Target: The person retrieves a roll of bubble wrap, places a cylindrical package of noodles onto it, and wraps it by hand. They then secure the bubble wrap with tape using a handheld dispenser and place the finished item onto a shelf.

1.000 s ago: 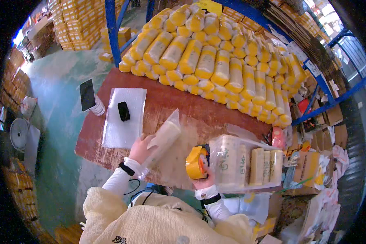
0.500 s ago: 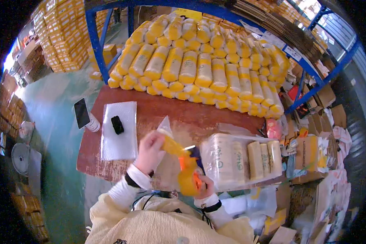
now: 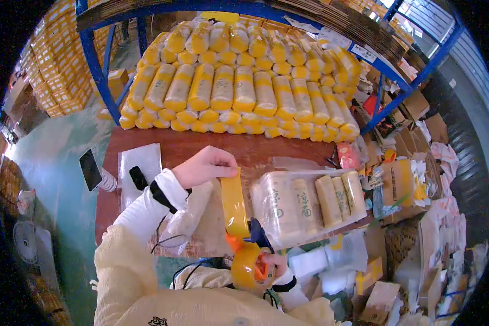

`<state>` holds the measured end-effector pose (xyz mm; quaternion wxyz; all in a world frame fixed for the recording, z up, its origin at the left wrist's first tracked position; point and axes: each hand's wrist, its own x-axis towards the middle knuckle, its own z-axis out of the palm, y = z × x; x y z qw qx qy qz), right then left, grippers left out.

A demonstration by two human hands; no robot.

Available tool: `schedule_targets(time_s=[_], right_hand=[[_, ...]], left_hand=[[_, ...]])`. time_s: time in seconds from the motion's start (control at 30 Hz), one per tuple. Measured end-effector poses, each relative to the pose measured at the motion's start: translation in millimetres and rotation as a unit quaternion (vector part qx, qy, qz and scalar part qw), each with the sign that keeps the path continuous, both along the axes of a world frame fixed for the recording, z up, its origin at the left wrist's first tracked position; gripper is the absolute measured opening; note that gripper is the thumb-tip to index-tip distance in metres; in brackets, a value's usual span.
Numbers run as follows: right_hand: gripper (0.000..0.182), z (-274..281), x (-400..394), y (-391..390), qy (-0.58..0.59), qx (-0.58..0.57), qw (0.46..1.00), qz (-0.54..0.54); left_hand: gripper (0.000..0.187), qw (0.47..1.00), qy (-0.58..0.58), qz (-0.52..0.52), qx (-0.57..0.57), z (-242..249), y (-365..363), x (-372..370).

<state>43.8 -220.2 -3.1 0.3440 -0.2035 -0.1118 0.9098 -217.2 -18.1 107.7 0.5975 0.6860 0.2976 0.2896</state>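
Note:
My left hand [image 3: 208, 165] pinches the free end of a strip of yellow packing tape [image 3: 233, 202] above the table's middle. The strip runs down to a tape dispenser [image 3: 248, 264] with an orange frame, a dark blue part and a thick yellow roll. My right hand [image 3: 277, 263] grips the dispenser near my body; part of that hand is hidden behind it. Beneath my left forearm lies a clear-wrapped pale bundle [image 3: 188, 213], partly covered by the sleeve. To the right, large clear bags [image 3: 281, 209] hold pale packs with green lettering.
Yellow-taped rolls [image 3: 223, 89] are stacked along the back of the red table [image 3: 171, 142]. A blue rack [image 3: 95, 70] frames the stack. A phone on a stand [image 3: 91, 169] and a bubble-wrap sheet [image 3: 126, 190] with a black object are at left. Cartons [image 3: 399, 185] crowd the right.
My left hand has moved up and away from the dispenser, and the tape strip now hangs taut and nearly upright. The dispenser is lower, nearer my body. The view has shifted.

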Motion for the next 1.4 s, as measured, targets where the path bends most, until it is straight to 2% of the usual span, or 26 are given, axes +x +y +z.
schedule_targets(time_s=[0.1,0.13,0.23,0.27,0.3,0.33,0.37,0.4,0.43,0.47,0.53,0.63,0.67,0.77,0.8,0.9,0.93,0.97,1.03,1.07,1.1,1.2,1.27,1.3,1.37,1.4], right_hand=[[0.046,5.5,2.6,-3.7,-0.087,0.006,0.996,-0.006],[0.055,32.4,-5.2,2.9,-0.223,0.1,0.967,-0.076],[0.052,69.4,-11.1,24.1,-0.265,0.234,0.931,-0.096],[0.057,61.3,10.1,23.3,-0.25,0.349,0.902,0.037],[0.063,80.7,5.2,30.2,-0.349,0.592,0.721,0.09],[0.065,75.4,11.7,26.0,-0.328,0.577,0.748,0.023],[0.068,64.7,22.7,20.8,-0.308,0.562,0.766,-0.051],[0.066,49.3,36.4,6.0,-0.251,0.396,0.873,-0.134],[0.063,37.2,51.9,-6.5,-0.197,0.297,0.916,-0.186],[0.061,25.2,67.5,-19.0,-0.137,0.199,0.938,-0.248],[0.054,12.8,98.2,-39.5,-0.051,0.159,0.937,-0.306],[0.043,-15.2,149.8,-58.1,-0.014,0.384,0.868,-0.313],[0.04,-5.6,152.4,-93.3,-0.04,0.216,0.875,-0.431],[0.035,-27.5,199.5,-142.0,0.02,0.355,0.796,-0.49],[0.035,-36.5,217.0,-158.7,0.024,0.381,0.769,-0.512],[0.035,-87.3,255.8,-238.1,-0.099,0.175,0.703,-0.682],[0.038,-87.2,262.9,-257.5,-0.127,0.102,0.674,-0.72],[0.046,-48.7,254.0,-266.5,-0.069,0.092,0.664,-0.739],[0.032,-77.9,295.7,-304.2,-0.06,0.072,0.697,-0.711],[0.033,-113.3,312.2,-325.4,-0.093,0.055,0.652,-0.751],[0.033,-106.3,322.1,-333.5,-0.119,0.011,0.654,-0.747],[0.033,-90.1,354.0,-347.0,-0.182,-0.077,0.704,-0.682],[0.032,-85.6,377.3,-338.4,-0.219,-0.102,0.736,-0.632],[0.032,-85.1,386.8,-330.5,-0.227,-0.108,0.751,-0.611],[0.032,-84.9,398.0,-305.8,-0.238,-0.108,0.776,-0.573],[0.032,-82.1,396.1,-291.6,-0.238,-0.106,0.791,-0.554]], left_hand=[[0.016,0.99,0.013,-0.032,-0.137,-2.1,6.7,20.3],[0.02,0.988,0.037,-0.097,-0.11,-13.5,15.5,30.2],[0.021,0.983,0.072,-0.156,-0.072,-37.4,31.4,70.4],[0.021,0.983,0.098,-0.128,-0.087,-56.4,46.8,78.5],[0.022,0.982,0.121,-0.099,-0.103,-80.6,65.1,89.1],[0.022,0.979,0.146,-0.074,-0.118,-97.7,75.8,100.9],[0.022,0.987,0.101,-0.042,-0.12,-107.4,77.9,109.3],[0.022,0.992,0.058,-0.018,-0.115,-115.2,77.4,117.2],[0.022,0.994,0.012,0.002,-0.107,-116.0,76.3,129.5],[0.022,0.995,0.018,0.011,-0.095,-110.0,68.2,143.1],[0.025,0.991,0.054,0.013,-0.119,-55.1,36.4,165.6],[0.029,0.995,0.042,0.001,-0.09,-31.8,14.1,216.6],[0.026,0.998,0.035,0.019,-0.054,-23.4,4.4,235.2],[0.025,0.999,0.021,-0.036,-0.03,-32.3,-1.5,289.5],[0.024,0.995,0.027,-0.017,-0.091,-36.4,-5.1,306.9],[0.022,0.981,-0.013,-0.037,-0.191,-39.6,-23.6,332.7],[0.023,0.975,-0.032,-0.027,-0.216,-46.0,-29.7,330.5],[0.023,0.969,-0.049,-0.012,-0.244,-46.7,-36.8,328.4],[0.025,0.973,0.059,0.057,-0.217,-15.6,-60.7,309.1],[0.024,0.981,0.045,0.108,-0.154,-15.6,-60.5,299.0],[0.023,0.98,0.039,0.17,-0.096,-27.2,-59.0,277.3],[0.023,0.966,0.12,0.189,0.132,-49.7,-32.3,159.1],[0.019,0.9,0.107,0.418,0.055,-61.9,-56.0,70.1],[0.019,0.856,0.113,0.501,-0.059,-27.0,-87.5,69.2],[0.021,0.817,0.074,0.567,-0.075,-46.8,-121.5,-9.8],[0.02,0.807,-0.028,0.588,-0.051,-56.3,-148.2,-40.6]])
